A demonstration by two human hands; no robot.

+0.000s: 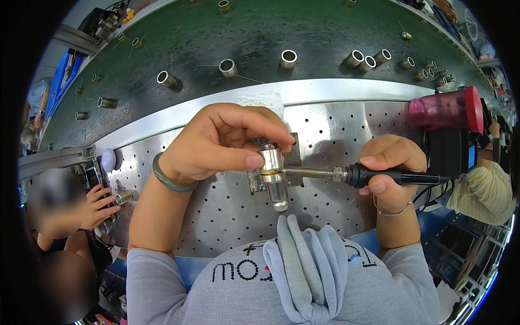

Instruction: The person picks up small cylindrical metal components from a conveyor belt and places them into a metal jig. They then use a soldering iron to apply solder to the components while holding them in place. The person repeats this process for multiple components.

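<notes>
In the middle, my left hand (227, 146) grips the upper part of a small shiny metal cylinder (272, 162) between thumb and fingers. The cylinder's lower part is glassy and ends in a rounded silvery tip, leaning slightly. My right hand (392, 168) is closed round the black handle of a soldering iron (319, 173), which points left. Its metal end meets the cylinder's side near a yellowish ring; the exact contact is hard to make out. Behind the cylinder lies a dark metal block (294, 157), partly hidden by my left hand.
Beyond the perforated metal worktop (336, 216) runs a green conveyor belt (325, 32) carrying several metal cylinders (288, 59), some with thin wires. A pink container (447, 108) and a black box (447, 151) stand at right. Another person's hand (100, 206) is at left.
</notes>
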